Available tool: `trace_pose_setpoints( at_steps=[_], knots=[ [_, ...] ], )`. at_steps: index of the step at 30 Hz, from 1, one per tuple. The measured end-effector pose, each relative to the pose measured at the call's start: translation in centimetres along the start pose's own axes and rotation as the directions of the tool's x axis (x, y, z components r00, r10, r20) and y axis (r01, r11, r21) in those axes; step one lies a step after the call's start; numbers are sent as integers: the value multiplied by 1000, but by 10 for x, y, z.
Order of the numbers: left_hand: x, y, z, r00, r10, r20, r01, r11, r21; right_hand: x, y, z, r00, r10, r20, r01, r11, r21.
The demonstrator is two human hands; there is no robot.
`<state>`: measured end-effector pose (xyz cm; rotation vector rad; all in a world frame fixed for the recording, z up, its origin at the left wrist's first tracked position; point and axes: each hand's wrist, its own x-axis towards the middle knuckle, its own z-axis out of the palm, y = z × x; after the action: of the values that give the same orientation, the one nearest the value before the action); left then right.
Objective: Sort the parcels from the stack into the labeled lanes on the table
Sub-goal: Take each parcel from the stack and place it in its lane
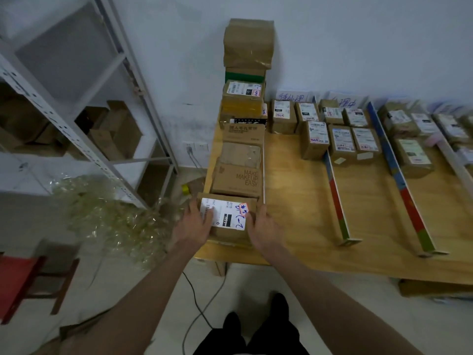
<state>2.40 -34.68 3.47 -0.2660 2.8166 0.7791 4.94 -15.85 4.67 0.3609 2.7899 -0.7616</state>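
A brown parcel [231, 235] with a white shipping label and blue handwriting sits at the near left corner of the wooden table [302, 206]. My left hand [195, 224] holds its left side, thumb lying on the label. My right hand [266, 228] grips its right side. Behind it a row of parcels runs back along the table's left edge, among them a "MAKE MAKEUP EASY" box [236, 179], up to a tall stack [245, 73] against the wall. Lanes to the right hold several labelled parcels [316, 139].
Coloured divider strips [337, 201] [407, 190] separate the lanes, with handwritten signs [291, 97] at the wall. A metal shelf rack [84, 116] stands left, clear plastic wrap [110, 216] heaped below it, a red stool [23, 280] at lower left. Cables run over the floor by my feet.
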Motion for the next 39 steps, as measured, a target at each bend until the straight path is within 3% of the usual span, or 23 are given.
trace_pose_setpoints(
  at_steps=[8, 13, 17, 22, 29, 35, 39],
  knots=[
    [-10, -4, -5, 999, -11, -47, 1, 977, -212, -4, -6, 3, 999, 33, -8, -31, 980, 196],
    [-18, -8, -41, 982, 63, -178, -114, 949, -292, -16, -6, -8, 999, -44, 2, 39, 909, 415],
    [-12, 0, -76, 969, 174, -177, -217, 938, -269, -15, -10, -24, 998, -50, 44, 19, 853, 522],
    [3, 20, -114, 937, 348, -21, -339, 897, -283, -10, -12, -53, 983, -176, 59, 133, 890, 437],
    [16, 69, -121, 803, 526, 280, -486, 850, -203, -13, -23, -88, 936, -306, 173, 221, 896, 386],
    [15, 106, -96, 792, 551, 263, -516, 834, -194, -15, -1, -97, 972, -232, 49, 207, 932, 297],
    [6, 125, -73, 806, 584, 96, -580, 812, -70, -21, 19, -105, 992, -118, -50, 127, 950, 286]
  ],
)
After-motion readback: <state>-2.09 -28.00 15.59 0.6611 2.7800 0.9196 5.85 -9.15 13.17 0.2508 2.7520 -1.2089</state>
